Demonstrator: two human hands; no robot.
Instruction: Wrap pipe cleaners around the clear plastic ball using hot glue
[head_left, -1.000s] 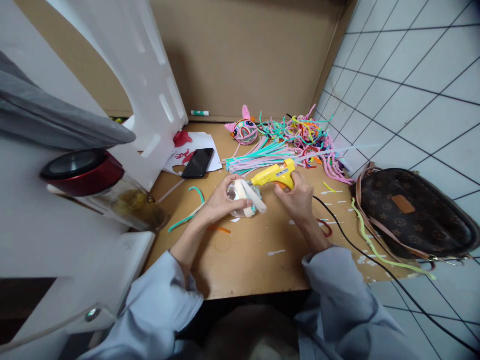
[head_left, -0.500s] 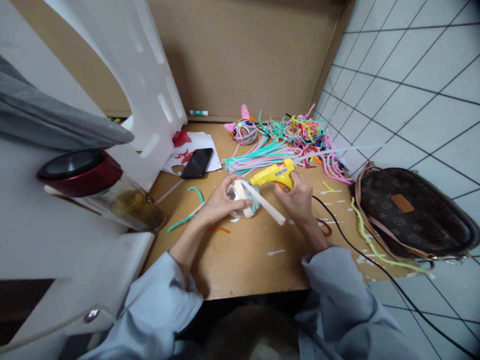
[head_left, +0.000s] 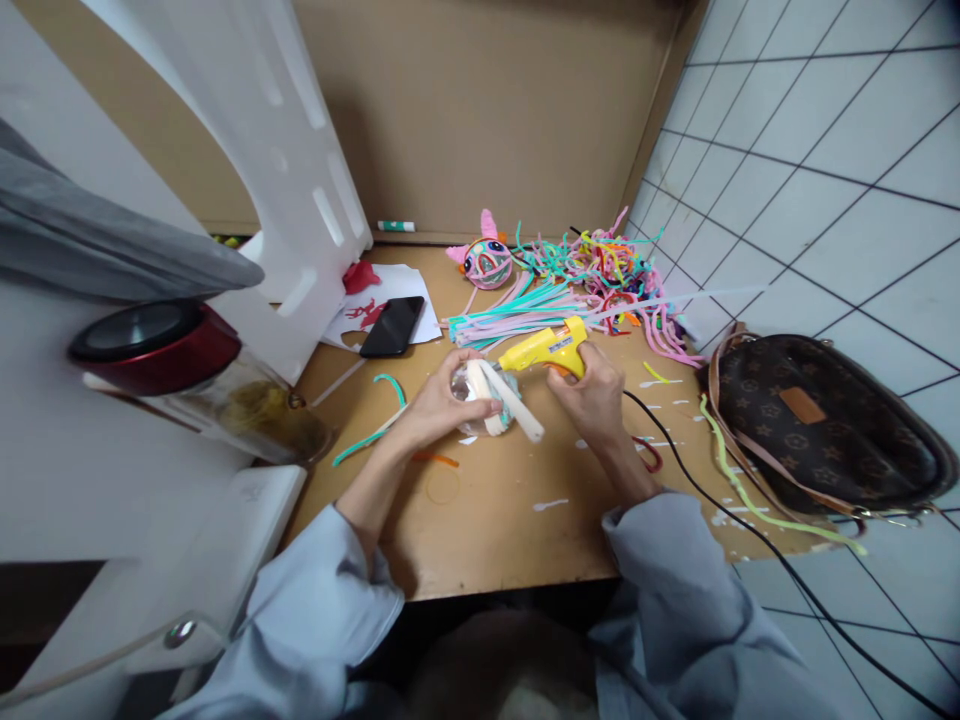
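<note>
My left hand (head_left: 442,403) grips a clear plastic ball (head_left: 463,388) wrapped partly with cream and teal pipe cleaners. A loose end of the cream pipe cleaner (head_left: 523,415) sticks out from the ball toward the lower right. In my right hand (head_left: 592,390) is a yellow hot glue gun (head_left: 551,346), fingers wrapped round its handle. Its nozzle points left and meets the upper right side of the ball, though exact contact is hard to make out. A long pale glue stick (head_left: 682,298) extends from the gun's rear.
Behind lie pink and teal pipe cleaners (head_left: 517,312), a tangled colourful heap (head_left: 600,260) and a finished-looking ball with pink ears (head_left: 489,265). A phone (head_left: 392,327) rests on paper at left, near a glass jug (head_left: 262,405). A brown bag (head_left: 832,420) and black cord (head_left: 697,483) are right.
The loose end of the cream pipe cleaner has swung left and down, closer to the ball. Both hands and the glue gun stay nearly in place.
</note>
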